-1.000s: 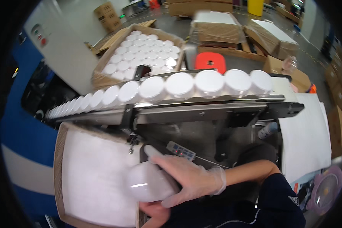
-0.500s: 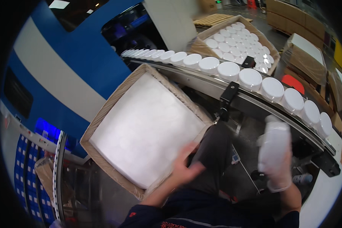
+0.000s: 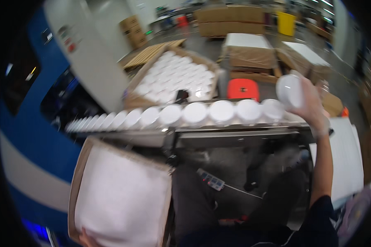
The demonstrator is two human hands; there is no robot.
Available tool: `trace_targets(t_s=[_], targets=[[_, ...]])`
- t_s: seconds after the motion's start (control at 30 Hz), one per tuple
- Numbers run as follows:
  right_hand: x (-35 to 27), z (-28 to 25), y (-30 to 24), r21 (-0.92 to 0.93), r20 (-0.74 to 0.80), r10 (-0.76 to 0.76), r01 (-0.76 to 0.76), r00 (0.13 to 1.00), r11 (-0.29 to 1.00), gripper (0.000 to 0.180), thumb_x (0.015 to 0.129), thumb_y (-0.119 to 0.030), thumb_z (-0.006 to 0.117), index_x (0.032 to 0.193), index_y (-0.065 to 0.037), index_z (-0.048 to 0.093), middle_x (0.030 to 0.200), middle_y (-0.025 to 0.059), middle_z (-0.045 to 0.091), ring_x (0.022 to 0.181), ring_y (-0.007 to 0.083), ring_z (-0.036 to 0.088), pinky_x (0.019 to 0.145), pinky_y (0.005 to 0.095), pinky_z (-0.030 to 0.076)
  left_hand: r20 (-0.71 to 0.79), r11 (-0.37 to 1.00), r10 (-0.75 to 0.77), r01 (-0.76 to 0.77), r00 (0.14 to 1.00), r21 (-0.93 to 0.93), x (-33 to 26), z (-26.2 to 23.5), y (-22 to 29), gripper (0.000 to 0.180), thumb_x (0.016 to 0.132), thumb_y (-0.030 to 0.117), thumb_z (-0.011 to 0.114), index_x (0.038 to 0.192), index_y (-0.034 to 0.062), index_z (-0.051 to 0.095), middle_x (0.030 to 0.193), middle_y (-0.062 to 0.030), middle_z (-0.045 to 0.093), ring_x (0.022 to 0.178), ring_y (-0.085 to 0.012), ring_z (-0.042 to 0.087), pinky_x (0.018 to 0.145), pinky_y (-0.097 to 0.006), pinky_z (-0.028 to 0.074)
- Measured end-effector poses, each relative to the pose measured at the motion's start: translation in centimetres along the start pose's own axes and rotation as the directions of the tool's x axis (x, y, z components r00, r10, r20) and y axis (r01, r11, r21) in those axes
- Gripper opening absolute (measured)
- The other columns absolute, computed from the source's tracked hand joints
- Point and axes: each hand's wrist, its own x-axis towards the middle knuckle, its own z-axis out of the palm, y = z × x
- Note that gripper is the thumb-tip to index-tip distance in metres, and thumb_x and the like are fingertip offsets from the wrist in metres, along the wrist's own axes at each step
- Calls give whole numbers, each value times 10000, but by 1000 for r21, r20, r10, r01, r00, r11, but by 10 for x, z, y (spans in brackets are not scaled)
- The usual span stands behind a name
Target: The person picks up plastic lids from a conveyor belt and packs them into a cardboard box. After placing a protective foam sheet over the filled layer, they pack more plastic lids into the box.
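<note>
My right hand (image 3: 312, 105) is raised at the right end of a conveyor, closed round a white round jar (image 3: 289, 90). A translucent cuff covers its wrist. Along the conveyor (image 3: 235, 132) runs a row of matching white jars (image 3: 221, 111), and the held one is close to the row's last jar. At the lower left, my left hand (image 3: 86, 238) is mostly cut off by the picture's edge. Its visible fingers are stretched out at the near side of an open carton (image 3: 121, 150), touching or close to the white sheet (image 3: 123, 197) inside.
Behind the conveyor stands a carton (image 3: 213, 68) full of white jars, beside a red stool (image 3: 243, 89). Wrapped pallet stacks (image 3: 251, 55) are farther back. A blue and white machine (image 3: 29, 152) borders the left. A power strip (image 3: 210, 179) lies on the floor below.
My right hand has lifted the white jar from below the conveyor to its right end. My left hand has shifted to the carton's near-left side. The view has turned right.
</note>
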Motion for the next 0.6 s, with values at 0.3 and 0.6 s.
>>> trace_targets(t_s=[0.3, 0.6], targets=[[-6, -15, 68, -100, 616, 162, -128, 771, 987, 782, 556, -363, 720, 1223, -80, 427, 1152, 171, 512, 1071, 325, 496, 917, 380, 387, -157, 866, 471, -422, 868, 267, -138, 125, 174, 566, 738, 87, 688, 1183, -82, 383, 1002, -203, 584, 843, -293, 567, 745, -393, 486], [-4, -11, 44, 80, 658, -5, -63, 753, 995, 634, 736, -482, 527, 1174, -26, 485, 1094, 203, 532, 1026, 356, 494, 870, 400, 381, -364, 922, 380, -380, 850, 74, -213, 188, 275, 419, 768, 239, 646, 1050, -59, 559, 979, -202, 596, 859, -302, 561, 729, -355, 451]])
